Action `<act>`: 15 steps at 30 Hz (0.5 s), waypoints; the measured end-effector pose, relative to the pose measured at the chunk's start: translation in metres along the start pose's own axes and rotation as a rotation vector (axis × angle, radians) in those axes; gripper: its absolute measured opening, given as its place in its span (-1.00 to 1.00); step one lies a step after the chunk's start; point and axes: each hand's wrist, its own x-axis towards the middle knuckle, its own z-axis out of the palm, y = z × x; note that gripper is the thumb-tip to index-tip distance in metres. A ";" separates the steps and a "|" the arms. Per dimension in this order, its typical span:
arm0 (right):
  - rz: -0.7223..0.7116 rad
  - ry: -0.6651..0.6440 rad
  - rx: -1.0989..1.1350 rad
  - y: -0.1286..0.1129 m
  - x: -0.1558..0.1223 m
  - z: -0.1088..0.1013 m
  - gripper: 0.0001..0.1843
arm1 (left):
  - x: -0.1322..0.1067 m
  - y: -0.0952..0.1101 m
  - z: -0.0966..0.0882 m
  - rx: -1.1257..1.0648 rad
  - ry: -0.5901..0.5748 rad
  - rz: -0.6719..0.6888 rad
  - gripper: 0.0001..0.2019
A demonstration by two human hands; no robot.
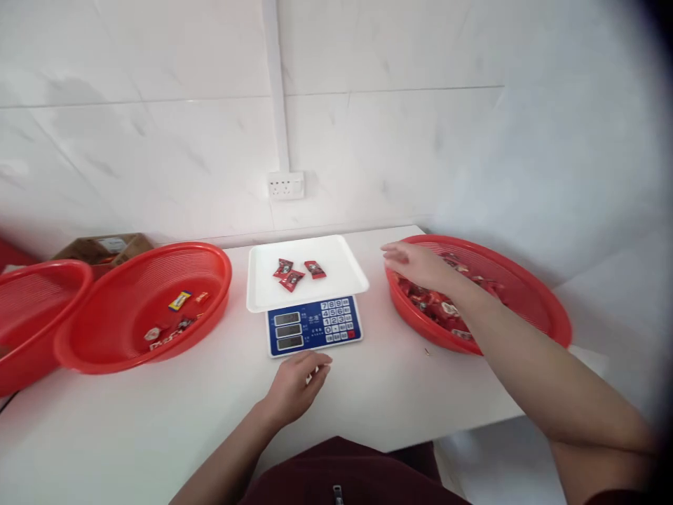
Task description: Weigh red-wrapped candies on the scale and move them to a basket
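White wall tiles [184, 151] with grey veining rise behind our white desk [389, 400], and a socket [285, 186] sits on them above a blue scale [314, 326]. On the scale's white tray [336, 286] we have three red-wrapped sweets [291, 280], two touching on the left and one just to their right.

Our hands are well apart. We hold the left hand [297, 386] just in front of the scale, its fingers loosely curled and the thumb parted from them. Our right hand [418, 263] is palm down over the near-left rim of the right basket [552, 315], where many more red sweets [439, 308] lie heaped; we cannot tell whether its fingers grip anything.

To our left, a red basket [126, 298] holds a few sweets, including a yellow-and-blue packet [179, 300]. Beside it stands another red basket [36, 298], and a cardboard box [87, 247] is behind both.
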 end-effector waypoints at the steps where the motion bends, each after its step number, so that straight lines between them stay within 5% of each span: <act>1: 0.056 -0.043 -0.040 0.012 -0.007 -0.010 -0.64 | -0.002 0.001 0.005 -0.004 -0.080 0.014 -0.81; 7: 0.177 -0.429 -0.321 0.076 -0.047 -0.025 -0.53 | -0.002 0.006 0.030 -0.073 -0.363 0.051 -0.78; 15: 0.225 -0.348 -0.323 0.091 -0.055 -0.014 -0.66 | -0.004 -0.001 0.043 -0.097 -0.442 -0.045 -0.77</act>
